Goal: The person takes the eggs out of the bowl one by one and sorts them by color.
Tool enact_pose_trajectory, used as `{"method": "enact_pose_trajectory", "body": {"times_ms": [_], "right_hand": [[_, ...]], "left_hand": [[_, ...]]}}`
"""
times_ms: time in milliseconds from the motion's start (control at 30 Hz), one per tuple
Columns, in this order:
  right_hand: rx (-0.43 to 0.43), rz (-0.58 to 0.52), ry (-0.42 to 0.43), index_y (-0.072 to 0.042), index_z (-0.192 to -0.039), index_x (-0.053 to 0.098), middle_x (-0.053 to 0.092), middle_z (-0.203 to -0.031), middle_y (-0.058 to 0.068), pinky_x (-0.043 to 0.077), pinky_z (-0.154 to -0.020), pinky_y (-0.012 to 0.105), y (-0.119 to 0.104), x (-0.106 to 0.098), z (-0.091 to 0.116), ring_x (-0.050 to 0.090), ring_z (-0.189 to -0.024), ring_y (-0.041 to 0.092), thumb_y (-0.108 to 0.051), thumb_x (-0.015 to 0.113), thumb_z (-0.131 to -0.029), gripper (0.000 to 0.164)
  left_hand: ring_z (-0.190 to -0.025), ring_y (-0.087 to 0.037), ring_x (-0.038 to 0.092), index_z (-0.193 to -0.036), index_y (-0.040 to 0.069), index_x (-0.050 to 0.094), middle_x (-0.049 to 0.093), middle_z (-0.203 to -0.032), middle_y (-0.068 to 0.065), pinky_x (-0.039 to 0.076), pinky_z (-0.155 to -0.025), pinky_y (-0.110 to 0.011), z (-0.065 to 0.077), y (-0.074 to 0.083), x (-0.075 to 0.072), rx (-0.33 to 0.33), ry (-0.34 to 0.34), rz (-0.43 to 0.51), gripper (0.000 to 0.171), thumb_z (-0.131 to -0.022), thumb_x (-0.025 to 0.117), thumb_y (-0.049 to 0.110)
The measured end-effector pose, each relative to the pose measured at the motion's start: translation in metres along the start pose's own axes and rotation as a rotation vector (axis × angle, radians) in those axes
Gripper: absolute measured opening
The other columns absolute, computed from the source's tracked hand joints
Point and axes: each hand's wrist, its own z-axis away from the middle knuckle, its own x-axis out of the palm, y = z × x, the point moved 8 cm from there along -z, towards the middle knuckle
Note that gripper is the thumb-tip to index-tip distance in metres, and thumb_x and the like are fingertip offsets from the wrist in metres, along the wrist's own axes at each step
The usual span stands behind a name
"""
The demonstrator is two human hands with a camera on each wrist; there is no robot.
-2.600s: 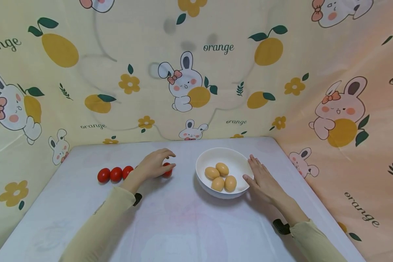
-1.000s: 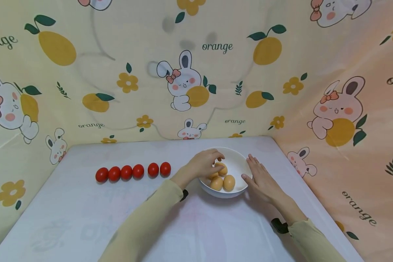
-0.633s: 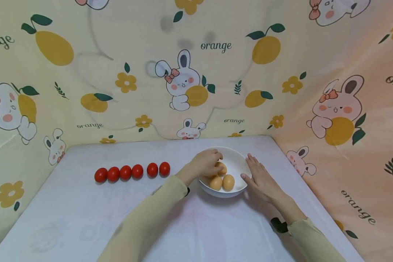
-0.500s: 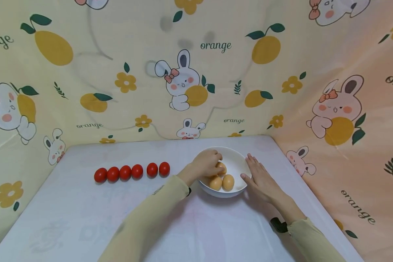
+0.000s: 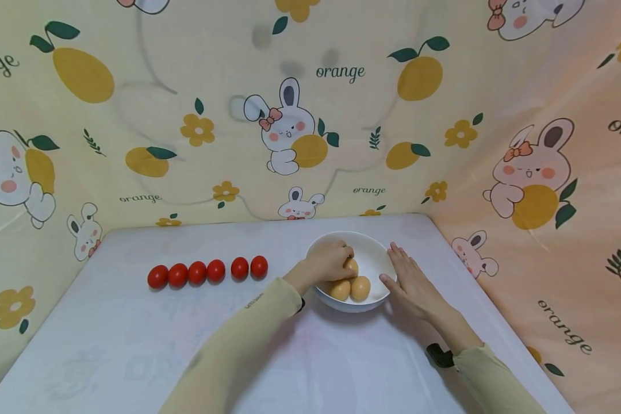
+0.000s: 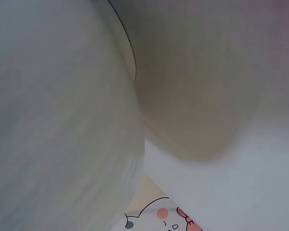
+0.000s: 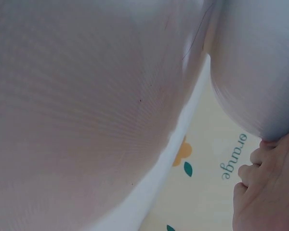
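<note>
Rabbit-printed cloth (image 5: 362,109) encloses a white-covered table (image 5: 290,356). Toward its far right corner stands a white bowl (image 5: 376,256), in which three eggs (image 5: 360,288) are visible; others may lie concealed beneath my left hand (image 5: 328,261). That hand's fingers and thumb curl closely about the farthest visible egg (image 5: 351,265), though their full contact is hidden. My right hand (image 5: 416,286), straight-fingered, rests against the bowl's right rim, grasping nothing. Toward the table's far left corner, six red ovals (image 5: 197,273), apparently tomatoes, form a row. Step in hand, as judged: securing one egg. Next move calls for a gentle lift clear of its neighbours, with the bowl steadied.
</note>
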Motion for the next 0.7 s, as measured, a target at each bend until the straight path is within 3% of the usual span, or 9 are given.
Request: {"method": "enact_pose_trajectory", "body": {"times_ms": [333,700], "right_hand": [[-0.020,0.000,0.022,0.006,-0.162,0.018,0.009,-0.172,0.022,0.013,-0.125,0.061,-0.0022,-0.0013,0.0009,0.012,-0.157,0.046,-0.047,0.042,-0.110,0.078],[-0.011,-0.002,0.026,0.006,-0.162,0.019,0.010,-0.172,0.023,0.013,-0.125,0.061,-0.0029,-0.0021,0.0025,0.012,-0.157,0.046,-0.048,0.042,-0.110,0.078]], "left_hand": [[-0.105,-0.014,0.058,-0.132,0.010,0.068,0.065,-0.126,-0.005,0.049,-0.097,-0.025,-0.0007,-0.0004,0.0035,-0.018,-0.006,0.070,0.044,-0.097,0.070,0.035],[-0.102,-0.013,0.056,-0.133,0.008,0.067,0.065,-0.124,-0.005,0.049,-0.092,-0.023,0.0006,-0.0006,0.0018,-0.026,0.007,0.095,0.047,-0.093,0.071,0.034]]}}
